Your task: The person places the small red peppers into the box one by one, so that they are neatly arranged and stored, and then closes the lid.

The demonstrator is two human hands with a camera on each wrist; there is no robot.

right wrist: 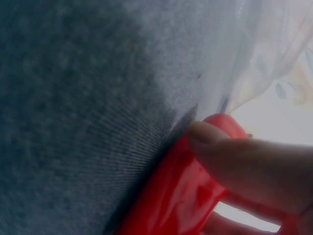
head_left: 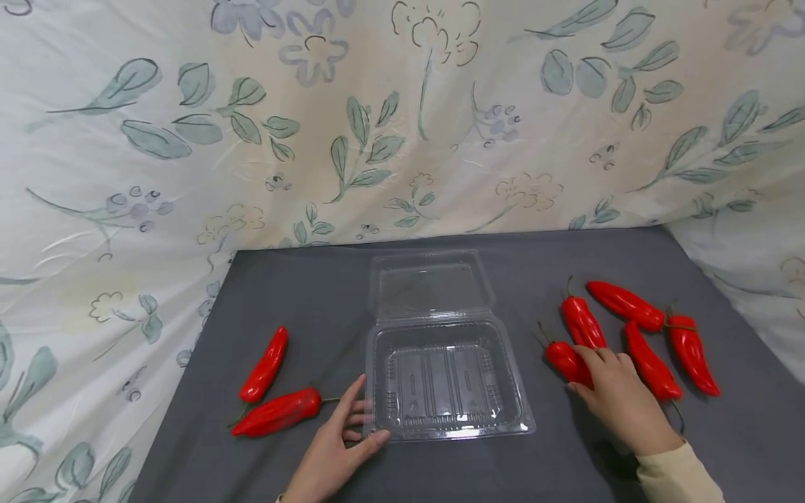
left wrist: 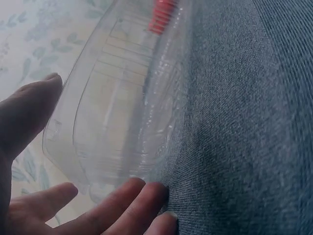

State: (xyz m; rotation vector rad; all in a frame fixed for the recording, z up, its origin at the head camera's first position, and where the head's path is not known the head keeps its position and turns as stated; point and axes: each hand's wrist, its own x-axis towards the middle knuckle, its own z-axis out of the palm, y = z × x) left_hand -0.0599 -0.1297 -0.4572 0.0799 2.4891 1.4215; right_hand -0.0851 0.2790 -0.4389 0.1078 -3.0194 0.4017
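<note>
An open clear plastic clamshell box [head_left: 440, 381] lies on the dark grey table, its lid [head_left: 429, 283] folded back flat. At the box's left front corner is my left hand [head_left: 335, 447], fingers and thumb spread; in the left wrist view the fingers lie beside the clear wall [left wrist: 110, 103]. To the right of the box, my right hand [head_left: 619, 398] grips a red chili pepper [head_left: 562, 358] that rests on the table. The right wrist view shows the thumb [right wrist: 234, 161] pressed on the glossy red pepper [right wrist: 171, 196]; the other fingers are partly hidden.
Around my right hand lie more red peppers: one behind [head_left: 580, 321], one angled farther back [head_left: 622, 304], one beside the hand [head_left: 650, 363] and one at far right [head_left: 692, 353]. Left of the box lie two others, an upper pepper [head_left: 267, 363] and a lower pepper [head_left: 277, 412]. Floral cloth [head_left: 377, 140] hangs behind.
</note>
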